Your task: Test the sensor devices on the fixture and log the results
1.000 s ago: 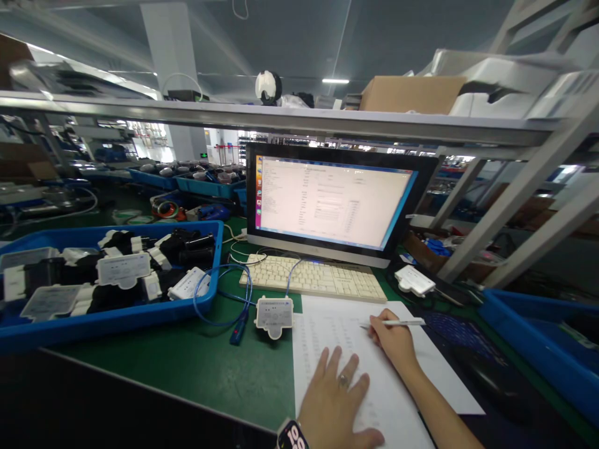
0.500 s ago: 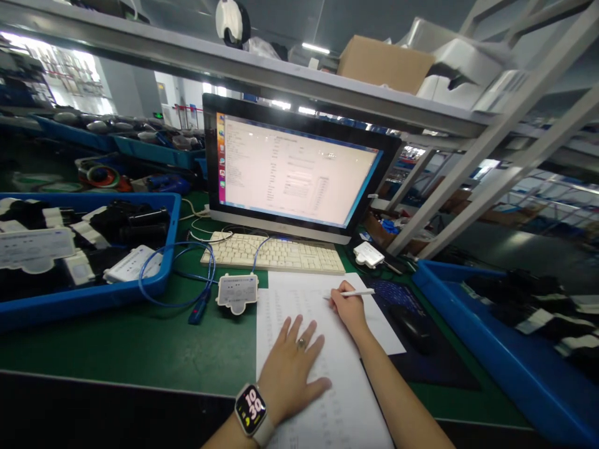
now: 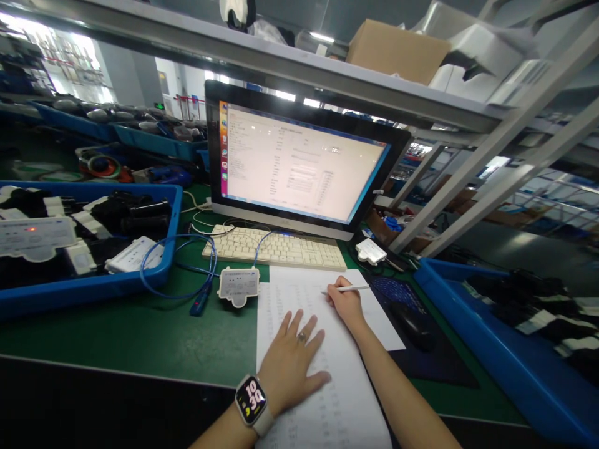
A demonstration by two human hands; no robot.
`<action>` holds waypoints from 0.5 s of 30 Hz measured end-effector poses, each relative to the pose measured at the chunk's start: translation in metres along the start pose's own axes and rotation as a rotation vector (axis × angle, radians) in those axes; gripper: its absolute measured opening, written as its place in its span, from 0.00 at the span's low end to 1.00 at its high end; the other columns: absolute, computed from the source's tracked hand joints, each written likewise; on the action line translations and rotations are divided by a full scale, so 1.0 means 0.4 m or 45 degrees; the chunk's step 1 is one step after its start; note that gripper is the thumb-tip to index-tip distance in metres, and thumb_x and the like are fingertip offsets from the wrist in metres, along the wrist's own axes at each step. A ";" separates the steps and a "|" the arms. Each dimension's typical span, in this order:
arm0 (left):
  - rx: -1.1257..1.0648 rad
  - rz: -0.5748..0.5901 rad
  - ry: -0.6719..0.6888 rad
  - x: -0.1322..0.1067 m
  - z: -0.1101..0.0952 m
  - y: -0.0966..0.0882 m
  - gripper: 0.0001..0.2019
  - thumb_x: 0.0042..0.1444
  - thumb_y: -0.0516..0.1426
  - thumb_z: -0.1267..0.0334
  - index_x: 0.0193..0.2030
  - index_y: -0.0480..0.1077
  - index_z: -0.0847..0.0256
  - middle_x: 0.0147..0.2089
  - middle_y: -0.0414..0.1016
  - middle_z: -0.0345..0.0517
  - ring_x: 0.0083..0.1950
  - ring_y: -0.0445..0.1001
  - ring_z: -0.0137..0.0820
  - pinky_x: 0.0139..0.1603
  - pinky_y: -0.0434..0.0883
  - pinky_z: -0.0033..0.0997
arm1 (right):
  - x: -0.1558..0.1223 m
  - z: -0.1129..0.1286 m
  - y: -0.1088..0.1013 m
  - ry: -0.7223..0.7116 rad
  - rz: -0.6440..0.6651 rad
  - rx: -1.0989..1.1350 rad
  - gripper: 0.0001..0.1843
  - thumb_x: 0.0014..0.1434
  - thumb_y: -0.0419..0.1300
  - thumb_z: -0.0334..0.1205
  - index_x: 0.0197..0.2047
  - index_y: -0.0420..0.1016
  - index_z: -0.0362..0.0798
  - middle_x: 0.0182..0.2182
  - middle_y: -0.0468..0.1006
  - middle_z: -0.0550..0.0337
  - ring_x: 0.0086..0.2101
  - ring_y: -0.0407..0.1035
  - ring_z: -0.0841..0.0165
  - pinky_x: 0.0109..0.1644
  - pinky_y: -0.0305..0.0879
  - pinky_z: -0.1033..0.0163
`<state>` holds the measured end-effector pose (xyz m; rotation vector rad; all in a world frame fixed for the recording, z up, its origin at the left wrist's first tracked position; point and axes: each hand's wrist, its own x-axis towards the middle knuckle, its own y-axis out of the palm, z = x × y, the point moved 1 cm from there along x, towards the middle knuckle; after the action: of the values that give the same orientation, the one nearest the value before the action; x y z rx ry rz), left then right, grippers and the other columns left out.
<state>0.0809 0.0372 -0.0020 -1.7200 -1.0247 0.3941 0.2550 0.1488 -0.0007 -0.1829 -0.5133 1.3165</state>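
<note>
My left hand (image 3: 292, 362) lies flat on the printed paper sheets (image 3: 346, 393), fingers spread, with a ring on one finger and a watch (image 3: 251, 401) on the wrist. Farther up the page, my right hand (image 3: 345, 302) grips a white pen (image 3: 353, 288), its tip at the paper. Rows of faint text run down the sheets; the words are too blurred to read. Left of the paper sits a white-labelled device (image 3: 239, 285) with a rounded tab. A blue cable (image 3: 213, 274) with a small plug (image 3: 199, 303) lies beside it.
A keyboard (image 3: 281, 247) stands behind the paper, under a lit monitor (image 3: 304, 165). Blue bins (image 3: 174, 234) of black and white parts flank the desk. A black mouse (image 3: 412, 325) rests on a dark mouse pad (image 3: 444, 365) at right. Overhead runs a shelf (image 3: 299, 65) with a cardboard box (image 3: 397, 51).
The camera view has shifted slightly, moving the desk items a little up in the picture. My right hand has edged slightly left with the pen, which lies flatter. My left hand stays on the paper.
</note>
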 end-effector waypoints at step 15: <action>-0.009 0.012 -0.005 0.001 -0.004 -0.004 0.32 0.57 0.48 0.40 0.63 0.55 0.56 0.68 0.51 0.49 0.69 0.44 0.49 0.67 0.45 0.54 | -0.002 0.006 -0.004 0.007 -0.022 -0.042 0.11 0.45 0.54 0.43 0.17 0.57 0.52 0.11 0.66 0.67 0.15 0.59 0.71 0.22 0.56 0.66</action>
<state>0.0814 0.0366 0.0003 -1.7314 -1.0221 0.4007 0.2551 0.1474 0.0019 -0.2093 -0.5308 1.2909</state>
